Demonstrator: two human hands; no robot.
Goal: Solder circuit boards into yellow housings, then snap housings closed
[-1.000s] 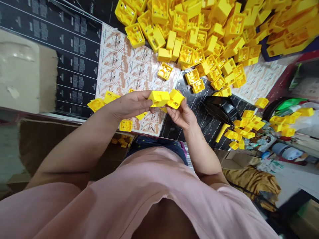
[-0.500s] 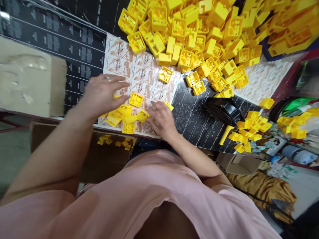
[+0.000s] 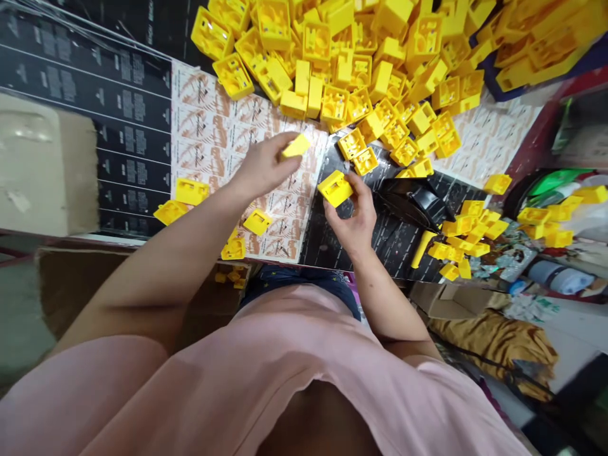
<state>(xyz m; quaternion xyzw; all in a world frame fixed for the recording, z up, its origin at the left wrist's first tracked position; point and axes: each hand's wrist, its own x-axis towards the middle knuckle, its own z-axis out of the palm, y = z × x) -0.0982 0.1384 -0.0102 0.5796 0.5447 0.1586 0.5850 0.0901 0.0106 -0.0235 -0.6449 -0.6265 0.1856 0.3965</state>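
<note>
Between the thumb and fingers of my left hand (image 3: 268, 161) is a small yellow plastic block (image 3: 296, 147), held above the patterned paper. My right hand (image 3: 356, 215) grips another yellow piece (image 3: 335, 188) with a slot in its face, over the black board. A large heap of yellow box-like pieces (image 3: 332, 107) lies just beyond both hands. A few loose yellow pieces (image 3: 257, 221) rest on the patterned paper (image 3: 285, 234), and two more (image 3: 192, 190) lie left of my left forearm.
A black holder (image 3: 413, 201) and a yellow-handled tool (image 3: 422, 249) are right of my right hand. A cardboard box (image 3: 57, 285) with yellow pieces stands below the table edge. A beige block (image 3: 47, 171) sits far left.
Both hands have moved away from the small pile near the table edge, up and to the right. Each now holds a yellow piece. That pile has fewer pieces, and the view has shifted slightly.
</note>
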